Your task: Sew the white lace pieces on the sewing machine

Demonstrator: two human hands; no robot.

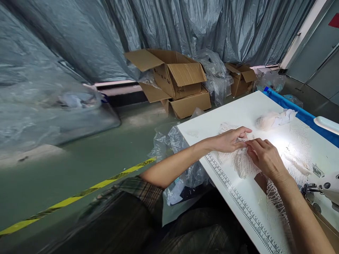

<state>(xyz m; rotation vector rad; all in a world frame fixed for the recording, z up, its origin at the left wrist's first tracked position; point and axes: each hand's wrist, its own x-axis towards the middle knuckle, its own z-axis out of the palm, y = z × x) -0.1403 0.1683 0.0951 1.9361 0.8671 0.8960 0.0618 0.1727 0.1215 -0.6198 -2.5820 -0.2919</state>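
Note:
A piece of white lace fabric lies on the white worktable. My left hand pinches its upper edge with curled fingers. Right beside it, my right hand grips the same lace, fingertips meeting those of the left hand. More lace spreads out to the right under a bright light. A small bundle of pale fabric rests farther back on the table.
A sewing machine head sits at the right edge. A printed ruler runs along the table's near edge. Plastic bags hang off the table's left side. Cardboard boxes stand against grey plastic sheeting; yellow tape crosses the floor.

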